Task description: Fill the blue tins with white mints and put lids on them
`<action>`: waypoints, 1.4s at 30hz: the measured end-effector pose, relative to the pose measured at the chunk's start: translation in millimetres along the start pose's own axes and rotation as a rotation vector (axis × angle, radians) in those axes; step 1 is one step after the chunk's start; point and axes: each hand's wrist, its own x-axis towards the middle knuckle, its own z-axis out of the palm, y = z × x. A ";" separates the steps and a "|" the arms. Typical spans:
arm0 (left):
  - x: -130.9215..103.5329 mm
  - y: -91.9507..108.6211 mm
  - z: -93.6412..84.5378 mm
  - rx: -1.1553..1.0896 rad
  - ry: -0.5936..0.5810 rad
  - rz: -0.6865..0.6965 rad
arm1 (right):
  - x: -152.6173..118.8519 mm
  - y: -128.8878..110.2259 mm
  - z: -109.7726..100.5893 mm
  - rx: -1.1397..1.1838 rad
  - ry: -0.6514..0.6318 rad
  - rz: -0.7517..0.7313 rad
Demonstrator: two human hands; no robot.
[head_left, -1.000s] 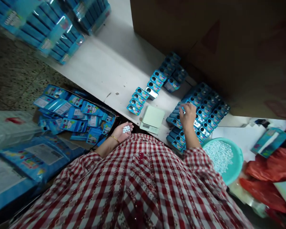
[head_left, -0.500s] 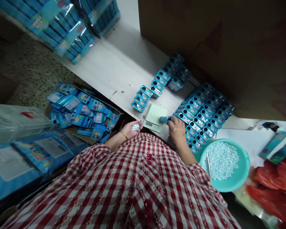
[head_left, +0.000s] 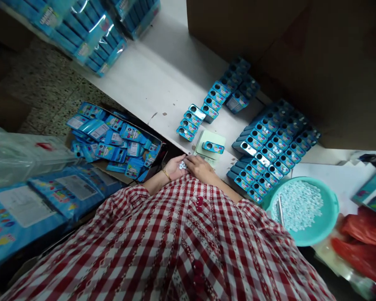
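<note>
Tabletop (head_left: 138,79), left hand (head_left: 173,169) cupping seemingly rounded pellets (head_left: 182,165)

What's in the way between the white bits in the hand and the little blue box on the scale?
The right hand is partly in the way: its fingers are at the left hand, by the white bits. Past it, nothing visible blocks the blue box on the scale.
</note>
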 end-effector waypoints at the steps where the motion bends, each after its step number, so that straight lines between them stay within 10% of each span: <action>1: 0.3 -0.4 -1.7 -0.005 0.006 -0.002 | 6.4 -4.5 2.4 -0.004 -0.026 -0.011; 21: -2.2 -4.9 -7.8 0.076 0.140 0.013 | 11.9 -3.8 17.8 0.101 -0.084 0.090; 29: 4.4 -5.1 -4.3 0.075 0.080 -0.007 | -4.9 0.4 13.0 0.222 0.089 -0.015; 35: 10.8 3.6 8.6 0.053 0.094 0.012 | -40.1 64.3 17.1 0.232 0.709 0.554; 42: 35.0 10.7 33.8 -0.032 0.042 0.108 | -33.4 113.2 19.6 0.330 0.501 0.422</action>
